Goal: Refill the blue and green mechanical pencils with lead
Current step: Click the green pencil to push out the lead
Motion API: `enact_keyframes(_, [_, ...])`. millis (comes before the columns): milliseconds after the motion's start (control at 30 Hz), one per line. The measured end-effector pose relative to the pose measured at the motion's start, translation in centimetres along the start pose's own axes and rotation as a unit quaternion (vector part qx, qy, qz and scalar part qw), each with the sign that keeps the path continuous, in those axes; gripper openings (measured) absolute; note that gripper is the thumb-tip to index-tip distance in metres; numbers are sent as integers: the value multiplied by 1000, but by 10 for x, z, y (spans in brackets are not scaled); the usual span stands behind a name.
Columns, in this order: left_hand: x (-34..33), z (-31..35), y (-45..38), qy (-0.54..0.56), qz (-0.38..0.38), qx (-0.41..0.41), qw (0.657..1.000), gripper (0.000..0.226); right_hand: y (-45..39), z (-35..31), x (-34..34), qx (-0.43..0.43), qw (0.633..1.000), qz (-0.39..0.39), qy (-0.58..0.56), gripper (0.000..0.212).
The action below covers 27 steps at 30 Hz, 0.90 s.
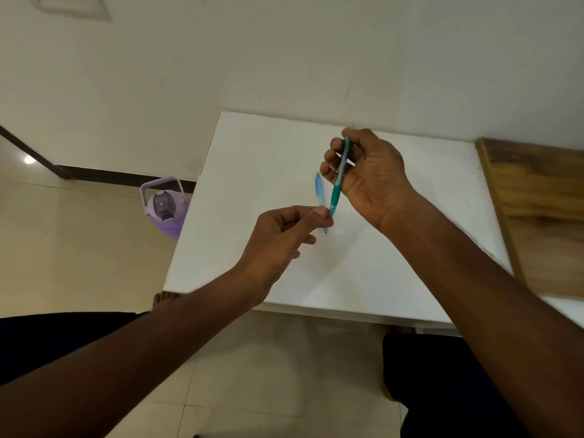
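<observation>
In the head view, the green mechanical pencil (338, 178) is gripped by the right hand (368, 175), whose fingers are curled round the upper barrel; the pencil is held above the table (395, 279), tip pointing down and toward the person. The left hand (284, 235) is raised to the pencil's tip, thumb and forefinger pressed together right at it; whether a lead is pinched between them cannot be told, since anything there is too small to be seen. The remaining left fingers are loosely curled. The blue mechanical pencil (319, 192) is seen lying on the white table just behind the green one, partly covered by it and by the left thumb. A wooden board (543, 210) is laid along the table's right side. A purple water bottle (166, 208) with a carry handle is set on the tiled floor (79, 248) beside the table's left edge, its lid closed and its contents hidden.
</observation>
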<state>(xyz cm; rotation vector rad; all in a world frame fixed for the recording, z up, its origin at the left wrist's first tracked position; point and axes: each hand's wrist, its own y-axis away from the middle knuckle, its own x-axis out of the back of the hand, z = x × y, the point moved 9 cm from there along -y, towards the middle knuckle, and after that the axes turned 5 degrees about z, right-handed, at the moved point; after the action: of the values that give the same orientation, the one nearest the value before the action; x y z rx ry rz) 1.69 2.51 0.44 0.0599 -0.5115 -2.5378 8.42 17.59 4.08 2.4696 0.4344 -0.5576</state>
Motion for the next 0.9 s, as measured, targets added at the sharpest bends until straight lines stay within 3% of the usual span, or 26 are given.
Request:
enact_keyframes(300, [-2,-3,-12,-101,2,-34,994,20,4,28,14,-55,996,45,56,15])
enact_keyframes(400, [-2,-5,-14,-104,-1,-25,994,16,7,25,19,-51,985,46,156,16])
enact_keyframes(500, [3,-5,-18,-97,10,-14,995,15,11,14,21,-16,914,8,406,29])
enact_keyframes(567, [6,-4,-21,-98,13,-14,995,15,15,11,19,8,864,-28,502,27])
enact_keyframes(700, [7,-3,-26,-96,9,-11,995,18,15,13,20,3,846,-71,529,21])
enact_keyframes(800, [5,1,-30,-125,3,-26,992,28,5,3,31,-1,844,-48,534,21])
enact_keyframes(867, [7,7,-33,-236,-4,-68,969,42,-7,-9,46,26,803,8,596,17])
enact_keyframes(900, [9,10,-34,-323,-6,-101,941,48,-13,-14,52,45,769,37,636,16])
